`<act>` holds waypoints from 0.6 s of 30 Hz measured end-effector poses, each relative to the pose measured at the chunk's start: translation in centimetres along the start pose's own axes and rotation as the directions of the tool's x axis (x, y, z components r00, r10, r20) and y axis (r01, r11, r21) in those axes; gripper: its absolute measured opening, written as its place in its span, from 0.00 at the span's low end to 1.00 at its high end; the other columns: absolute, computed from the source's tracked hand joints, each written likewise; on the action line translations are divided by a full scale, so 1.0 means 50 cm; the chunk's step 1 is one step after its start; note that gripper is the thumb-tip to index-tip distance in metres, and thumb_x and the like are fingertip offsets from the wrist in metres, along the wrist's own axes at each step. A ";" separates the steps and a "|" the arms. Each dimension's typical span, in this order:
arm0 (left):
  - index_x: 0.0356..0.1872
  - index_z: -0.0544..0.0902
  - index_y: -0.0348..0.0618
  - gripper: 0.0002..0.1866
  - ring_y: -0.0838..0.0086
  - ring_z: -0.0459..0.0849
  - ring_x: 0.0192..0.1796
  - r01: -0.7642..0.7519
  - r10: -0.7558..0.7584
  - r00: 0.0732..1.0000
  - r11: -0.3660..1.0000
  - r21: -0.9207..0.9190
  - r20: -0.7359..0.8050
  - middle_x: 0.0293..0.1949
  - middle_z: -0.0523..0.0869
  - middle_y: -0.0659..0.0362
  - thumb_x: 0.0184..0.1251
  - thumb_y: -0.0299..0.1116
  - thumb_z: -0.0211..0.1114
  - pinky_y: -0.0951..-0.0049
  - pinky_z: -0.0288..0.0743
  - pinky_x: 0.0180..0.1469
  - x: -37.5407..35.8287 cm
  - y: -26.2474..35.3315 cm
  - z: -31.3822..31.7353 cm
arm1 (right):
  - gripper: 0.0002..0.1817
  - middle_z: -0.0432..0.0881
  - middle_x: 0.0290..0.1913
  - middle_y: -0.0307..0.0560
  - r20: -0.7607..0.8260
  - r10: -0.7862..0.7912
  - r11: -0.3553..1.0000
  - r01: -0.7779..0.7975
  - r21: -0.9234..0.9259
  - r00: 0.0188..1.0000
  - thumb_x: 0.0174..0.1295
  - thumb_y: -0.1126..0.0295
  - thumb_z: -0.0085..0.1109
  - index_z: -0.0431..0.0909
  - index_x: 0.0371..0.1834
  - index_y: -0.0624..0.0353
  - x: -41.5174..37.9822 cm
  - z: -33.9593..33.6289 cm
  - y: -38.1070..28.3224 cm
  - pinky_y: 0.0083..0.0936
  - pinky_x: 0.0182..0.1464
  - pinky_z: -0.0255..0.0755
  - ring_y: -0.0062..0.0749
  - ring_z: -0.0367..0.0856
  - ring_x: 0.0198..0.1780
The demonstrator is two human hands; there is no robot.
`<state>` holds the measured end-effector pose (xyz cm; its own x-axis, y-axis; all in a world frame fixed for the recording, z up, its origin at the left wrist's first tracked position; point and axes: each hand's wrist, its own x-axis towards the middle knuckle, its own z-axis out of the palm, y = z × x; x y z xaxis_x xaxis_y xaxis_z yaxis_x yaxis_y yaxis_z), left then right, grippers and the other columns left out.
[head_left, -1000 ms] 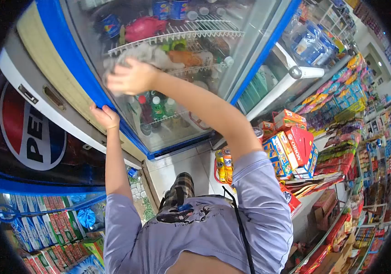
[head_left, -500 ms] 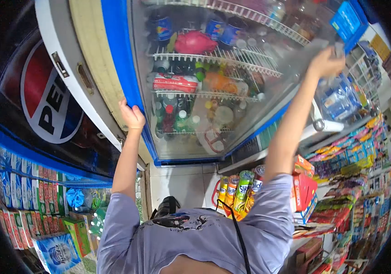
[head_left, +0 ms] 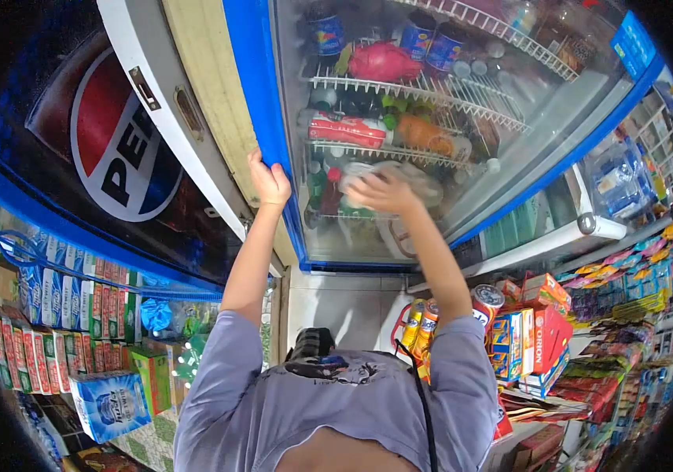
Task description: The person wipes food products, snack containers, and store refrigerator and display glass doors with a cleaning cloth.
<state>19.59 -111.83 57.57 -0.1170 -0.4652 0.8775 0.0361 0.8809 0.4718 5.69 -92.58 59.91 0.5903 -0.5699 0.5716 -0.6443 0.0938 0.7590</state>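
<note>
Fridge glass lies ahead; its blue frame is gripped by the curled left hand, while rightward, a blurred pale cloth is held under the loosely curved right hand.

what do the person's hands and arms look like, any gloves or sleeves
No gloves on the left hand or the right hand, which is motion-blurred. The loose, plain pale lavender sleeves end around the elbows, leaving the forearms bare. The right hand is too blurred to tell whether it wears a ring.
</note>
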 end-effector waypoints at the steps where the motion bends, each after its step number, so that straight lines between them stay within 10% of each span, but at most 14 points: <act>1: 0.42 0.62 0.31 0.19 0.54 0.68 0.40 0.007 -0.007 1.000 1.000 -0.021 0.007 0.38 0.68 0.45 0.54 0.36 0.44 0.63 0.60 0.46 0.006 -0.001 0.003 | 0.16 0.69 0.40 0.27 0.023 0.025 0.999 -0.024 -0.046 0.999 0.42 0.59 0.47 0.69 0.39 0.40 -0.032 -0.020 0.025 0.31 0.41 0.63 0.28 0.66 0.44; 3: 0.42 0.62 0.31 0.18 0.54 0.67 0.40 -0.014 0.013 1.000 1.000 -0.012 -0.013 0.38 0.68 0.45 0.53 0.35 0.45 0.63 0.60 0.46 0.008 -0.002 0.003 | 0.17 0.68 0.41 0.33 0.136 0.181 0.977 -0.162 -0.140 0.974 0.42 0.59 0.49 0.69 0.39 0.41 -0.067 -0.058 0.085 0.33 0.43 0.61 0.32 0.65 0.44; 5: 0.42 0.62 0.32 0.18 0.54 0.67 0.40 0.002 -0.002 1.000 0.999 -0.043 0.011 0.38 0.68 0.45 0.52 0.33 0.45 0.63 0.60 0.46 0.006 -0.007 0.003 | 0.19 0.65 0.45 0.42 0.242 0.679 0.723 -0.572 -0.389 0.694 0.43 0.59 0.51 0.68 0.41 0.44 -0.031 -0.133 0.197 0.38 0.44 0.57 0.39 0.62 0.47; 6: 0.42 0.62 0.31 0.18 0.54 0.67 0.40 -0.008 0.008 1.000 0.999 -0.039 -0.006 0.38 0.68 0.45 0.50 0.31 0.46 0.64 0.60 0.46 0.001 -0.011 0.006 | 0.20 0.63 0.47 0.46 -0.016 0.747 0.588 -0.672 -0.451 0.664 0.43 0.59 0.51 0.68 0.42 0.46 -0.022 -0.154 0.255 0.41 0.45 0.54 0.42 0.61 0.48; 9: 0.42 0.62 0.31 0.18 0.54 0.67 0.41 -0.021 0.021 1.000 0.999 -0.048 -0.003 0.38 0.68 0.44 0.49 0.30 0.46 0.63 0.60 0.46 0.008 -0.001 0.003 | 0.23 0.63 0.46 0.54 -0.528 0.746 0.281 -0.911 -0.304 0.406 0.45 0.63 0.53 0.64 0.46 0.59 0.012 -0.200 0.361 0.45 0.45 0.51 0.47 0.60 0.46; 12: 0.43 0.61 0.30 0.19 0.55 0.68 0.40 -0.030 0.030 1.000 0.998 -0.056 0.001 0.37 0.68 0.44 0.49 0.29 0.45 0.63 0.60 0.46 0.006 -0.012 0.006 | 0.19 0.63 0.46 0.53 -0.696 0.697 0.186 -0.981 -0.057 0.173 0.48 0.62 0.50 0.65 0.41 0.61 -0.006 -0.159 0.331 0.46 0.48 0.49 0.46 0.58 0.49; 14: 0.43 0.61 0.30 0.18 0.55 0.68 0.39 -0.046 0.045 0.999 0.998 -0.036 -0.006 0.38 0.68 0.44 0.49 0.30 0.45 0.64 0.61 0.45 0.002 -0.011 0.007 | 0.18 0.64 0.43 0.53 -0.690 0.716 -0.113 -0.993 0.036 -0.107 0.50 0.62 0.48 0.65 0.41 0.62 0.041 -0.111 0.256 0.47 0.48 0.49 0.48 0.60 0.47; 15: 0.43 0.61 0.30 0.18 0.55 0.68 0.39 -0.041 0.041 0.999 0.999 -0.032 0.002 0.38 0.68 0.44 0.49 0.30 0.45 0.64 0.61 0.45 0.002 -0.012 0.008 | 0.19 0.64 0.42 0.53 -0.716 0.696 0.028 -0.998 -0.052 0.057 0.51 0.61 0.46 0.64 0.41 0.63 0.075 -0.065 0.202 0.46 0.48 0.49 0.48 0.60 0.46; 17: 0.42 0.61 0.31 0.19 0.55 0.68 0.39 -0.023 0.023 1.000 0.998 -0.051 -0.004 0.37 0.68 0.44 0.53 0.35 0.45 0.63 0.61 0.45 0.000 -0.015 0.007 | 0.18 0.63 0.45 0.56 -0.170 0.933 0.279 -0.935 -0.219 0.318 0.46 0.59 0.47 0.67 0.37 0.60 0.107 0.023 0.043 0.47 0.50 0.47 0.49 0.57 0.51; 18: 0.42 0.61 0.31 0.19 0.55 0.68 0.39 -0.013 0.014 1.000 0.999 -0.049 0.010 0.37 0.68 0.44 0.53 0.35 0.45 0.63 0.61 0.45 -0.003 -0.017 0.007 | 0.18 0.65 0.46 0.48 0.384 0.736 0.650 -0.739 -0.174 0.557 0.44 0.60 0.48 0.68 0.40 0.55 0.137 0.030 0.009 0.43 0.48 0.51 0.44 0.59 0.50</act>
<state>19.23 -112.50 57.02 -0.1262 -0.4523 0.8829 0.0863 0.8816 0.4640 8.70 -97.65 63.69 -0.3323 -0.5621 0.7574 -0.7707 0.6247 0.1255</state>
